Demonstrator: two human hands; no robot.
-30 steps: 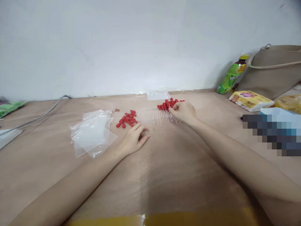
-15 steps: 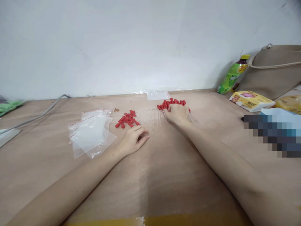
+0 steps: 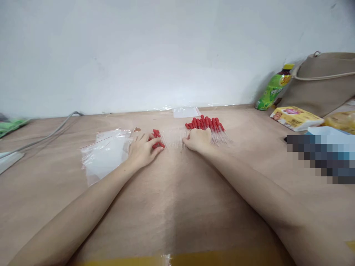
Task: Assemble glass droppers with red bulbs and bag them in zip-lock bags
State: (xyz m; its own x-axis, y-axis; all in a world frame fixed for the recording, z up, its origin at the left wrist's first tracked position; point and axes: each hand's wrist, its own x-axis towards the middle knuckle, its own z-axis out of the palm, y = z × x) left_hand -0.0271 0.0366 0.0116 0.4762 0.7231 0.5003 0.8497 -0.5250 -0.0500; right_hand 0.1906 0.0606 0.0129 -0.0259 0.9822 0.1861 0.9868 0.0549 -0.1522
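My left hand [image 3: 142,149] lies over the pile of loose red rubber bulbs [image 3: 156,133], palm down. Its fingers are apart around some of them, and part of the pile is hidden beneath. Clear thin glass tubes [image 3: 173,139] lie in a row between my hands. At the right end of that row my right hand [image 3: 197,139] has its fingers closed in a pinch at a tube; the fingertips are partly hidden. Just behind and to the right of it are several droppers [image 3: 212,123], glass tubes with red bulbs fitted, lying side by side.
Clear zip bags [image 3: 104,157] are stacked left of my left hand. Another bag [image 3: 186,112] lies by the wall. A grey cable [image 3: 52,133] runs at far left. To the right are a green bottle [image 3: 273,88], a yellow tissue pack [image 3: 296,119] and a beige bag [image 3: 324,83].
My left hand has moved left and away from me, onto the red bulbs. My right hand has shifted left from the finished droppers to the bare glass tubes.
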